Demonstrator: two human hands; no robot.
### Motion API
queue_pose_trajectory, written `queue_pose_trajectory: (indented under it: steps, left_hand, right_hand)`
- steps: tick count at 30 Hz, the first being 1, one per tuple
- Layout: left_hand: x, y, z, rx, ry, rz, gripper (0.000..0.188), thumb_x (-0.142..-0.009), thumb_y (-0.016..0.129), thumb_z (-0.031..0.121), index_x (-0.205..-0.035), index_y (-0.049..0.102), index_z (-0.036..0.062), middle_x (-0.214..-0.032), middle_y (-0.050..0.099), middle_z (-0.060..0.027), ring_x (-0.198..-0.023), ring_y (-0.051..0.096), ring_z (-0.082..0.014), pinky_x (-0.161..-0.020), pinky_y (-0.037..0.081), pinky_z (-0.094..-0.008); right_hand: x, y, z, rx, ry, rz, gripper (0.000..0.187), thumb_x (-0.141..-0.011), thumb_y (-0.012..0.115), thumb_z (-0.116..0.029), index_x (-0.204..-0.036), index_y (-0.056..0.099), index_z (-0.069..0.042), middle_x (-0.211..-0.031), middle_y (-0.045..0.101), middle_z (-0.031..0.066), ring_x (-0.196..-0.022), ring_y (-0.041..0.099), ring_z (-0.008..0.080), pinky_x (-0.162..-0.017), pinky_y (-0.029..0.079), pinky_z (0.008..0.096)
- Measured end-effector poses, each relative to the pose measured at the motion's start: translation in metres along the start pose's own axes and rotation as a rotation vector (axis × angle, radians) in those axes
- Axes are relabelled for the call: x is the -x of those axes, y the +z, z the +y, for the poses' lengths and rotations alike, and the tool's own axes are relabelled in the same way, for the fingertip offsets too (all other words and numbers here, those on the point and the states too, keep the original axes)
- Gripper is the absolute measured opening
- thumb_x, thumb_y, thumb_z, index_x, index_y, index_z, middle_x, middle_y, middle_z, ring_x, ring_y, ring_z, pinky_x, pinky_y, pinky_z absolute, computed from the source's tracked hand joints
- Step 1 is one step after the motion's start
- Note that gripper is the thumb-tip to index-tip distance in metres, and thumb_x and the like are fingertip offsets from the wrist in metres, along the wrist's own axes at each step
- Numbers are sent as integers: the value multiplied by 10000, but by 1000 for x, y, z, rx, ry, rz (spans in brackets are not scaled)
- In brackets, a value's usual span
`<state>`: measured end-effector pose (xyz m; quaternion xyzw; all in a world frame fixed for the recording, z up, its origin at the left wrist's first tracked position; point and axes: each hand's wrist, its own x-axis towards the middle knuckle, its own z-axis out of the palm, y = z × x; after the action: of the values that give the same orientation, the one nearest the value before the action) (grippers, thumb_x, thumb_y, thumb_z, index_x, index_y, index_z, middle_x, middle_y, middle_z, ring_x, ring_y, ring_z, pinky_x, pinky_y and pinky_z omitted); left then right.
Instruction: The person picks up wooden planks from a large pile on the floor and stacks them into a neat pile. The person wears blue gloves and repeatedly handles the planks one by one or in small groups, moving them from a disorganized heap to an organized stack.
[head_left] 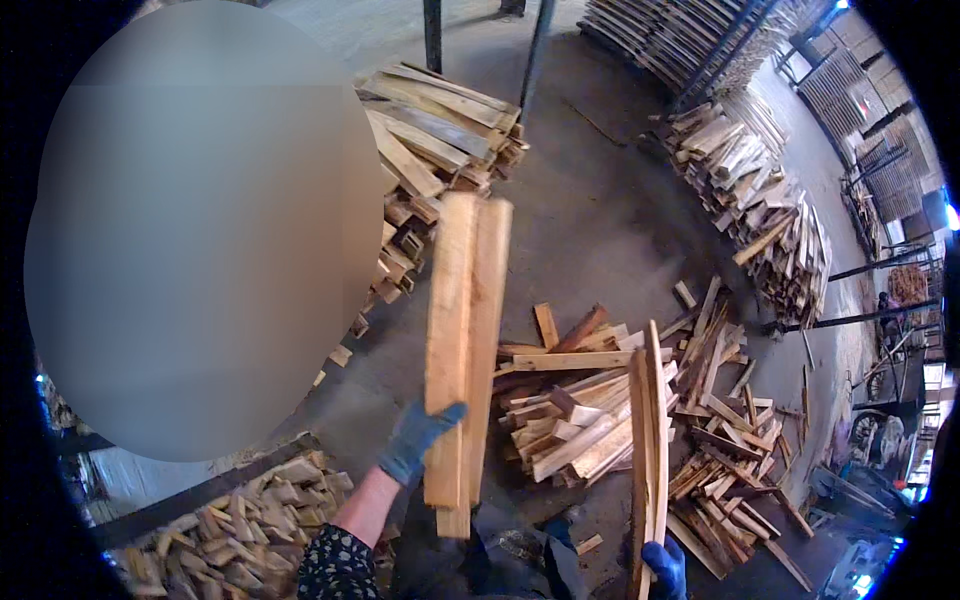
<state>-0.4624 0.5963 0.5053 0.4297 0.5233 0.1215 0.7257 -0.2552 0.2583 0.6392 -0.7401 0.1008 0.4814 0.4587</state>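
A grey-blue glove covers my left hand (418,440), which is closed around the lower part of a few short wooden planks (452,320). These pale planks stand nearly upright, side by side, in front of me. My right hand (665,565), in a blue glove at the lower edge, grips a bundle of thin wooden strips (648,450). The strips rise upright and are apart from the planks on the left. Behind them, a heap of loose wood pieces (570,440) lies on the floor between my hands. My fingers on the far side of the wood are hidden.
A stack of boards (440,120) stands ahead to the left, and a long wood pile (745,190) runs along the right. Scattered strips (735,470) lie at right. Wood blocks (240,530) fill the lower left. Dark posts (537,60) stand far ahead. The upper left is blurred out.
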Motion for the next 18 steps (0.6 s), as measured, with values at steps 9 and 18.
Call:
queue_pose_trajectory:
  steps: [9, 18]
  left_hand:
    - [-156, -182, 99, -1, 454, 250, 493, -881, 629, 224, -1289, 435, 26, -1188, 529, -66, -1047, 529, -164, -887, 461, -292]
    - [22, 40, 78, 803, -211, -458, 347, -924, 545, 117, -1257, 468, 56, -1109, 585, -36, -994, 557, -145, -887, 473, -276]
  right_hand:
    - [-21, 162, -59, -9, 87, -274, 625, -765, 634, -336, -1248, 506, 40, -1052, 613, 84, -906, 573, 163, -819, 456, 276]
    - [-4, 193, -79, 139, -155, -413, 618, -787, 708, -261, -1288, 481, 22, -1138, 586, 99, -1037, 540, 172, -912, 434, 308]
